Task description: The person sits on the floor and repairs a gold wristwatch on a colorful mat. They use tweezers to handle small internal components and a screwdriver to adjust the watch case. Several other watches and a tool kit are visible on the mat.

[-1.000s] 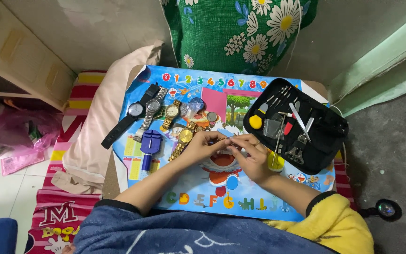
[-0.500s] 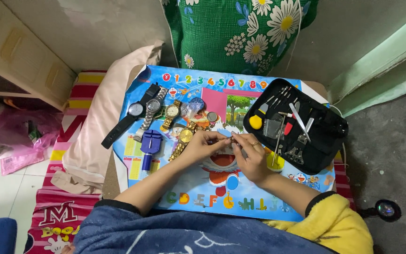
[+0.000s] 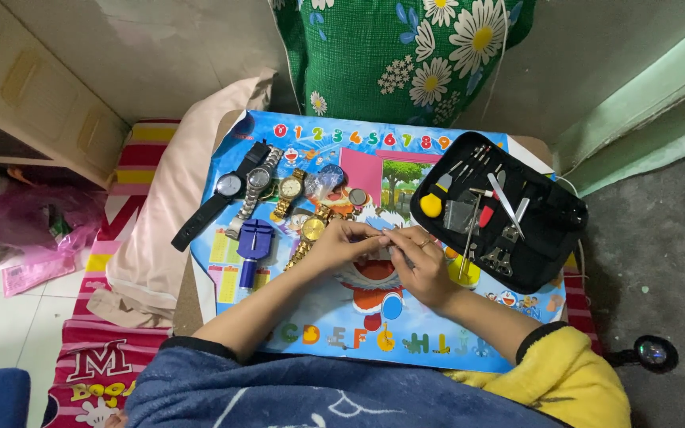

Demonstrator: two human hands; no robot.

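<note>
My left hand (image 3: 336, 246) and my right hand (image 3: 423, 265) meet fingertip to fingertip over the middle of a colourful picture mat (image 3: 319, 317). Together they pinch a small silver piece (image 3: 378, 235), which the fingers mostly hide. A gold watch (image 3: 311, 230) lies just left of my left hand, touching its knuckles. Farther left lie a blue block-shaped tool (image 3: 255, 239), another gold watch (image 3: 289, 189), a silver watch (image 3: 257, 181) and a black-strapped watch (image 3: 223, 190).
An open black tool case (image 3: 545, 238) with tweezers, small screwdrivers and a yellow-handled tool (image 3: 431, 204) lies right of my hands. A small clear bag (image 3: 328, 177) and a round disc (image 3: 357, 196) lie behind them. A beige pillow (image 3: 164, 230) lies left, a green flowered cushion (image 3: 406, 55) behind.
Both hands stay in place over the mat's middle. The fingertips have drawn closer together, and the silver piece shows less than before.
</note>
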